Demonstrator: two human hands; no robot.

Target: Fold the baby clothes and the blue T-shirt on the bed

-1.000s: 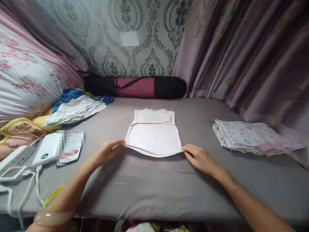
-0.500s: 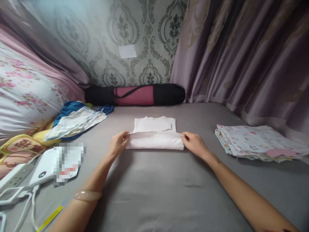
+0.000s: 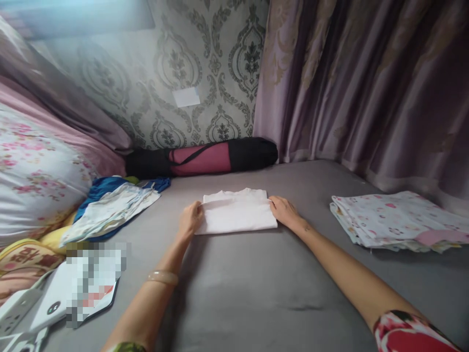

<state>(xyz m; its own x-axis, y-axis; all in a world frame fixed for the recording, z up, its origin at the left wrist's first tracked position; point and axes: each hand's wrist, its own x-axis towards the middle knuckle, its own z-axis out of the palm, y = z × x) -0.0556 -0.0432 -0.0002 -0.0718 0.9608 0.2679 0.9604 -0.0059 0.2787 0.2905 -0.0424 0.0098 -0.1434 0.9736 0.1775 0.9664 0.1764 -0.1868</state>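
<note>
— "Patterned wallpaper (image 3: 139, 83) up behind, a black-and-pink roll bag (image 3: 201, 159) along the far end of the grey bed (image 3: 249, 288), and mid-bed, the white garment (image 3: 238, 217)! Where are the hands?"

— "One at each side of it! Left hand (image 3: 191, 218) on its left edge, right hand (image 3: 285, 211) on its right, both up by the far corners of the folded-over cloth."

— "And the grip?"

— "Narrow on both sides, pinched on thin fabric. How many layers each has caught, I can't tell."

— "How's the fold looking?"

— "Near edge fairly straight, a strip with the neckline showing beyond on the far side. Faint crease at the far left, too."

— "So how would you do it well?"

— "Hands level, I'd say, with a light, even pull outward to ease that crease, then lay the cloth down without dragging what's underneath. Let one side lead and it could skew."

— "And the floral stack (image 3: 388, 215)?"

— "Off to the right, well apart from the right hand."
</note>
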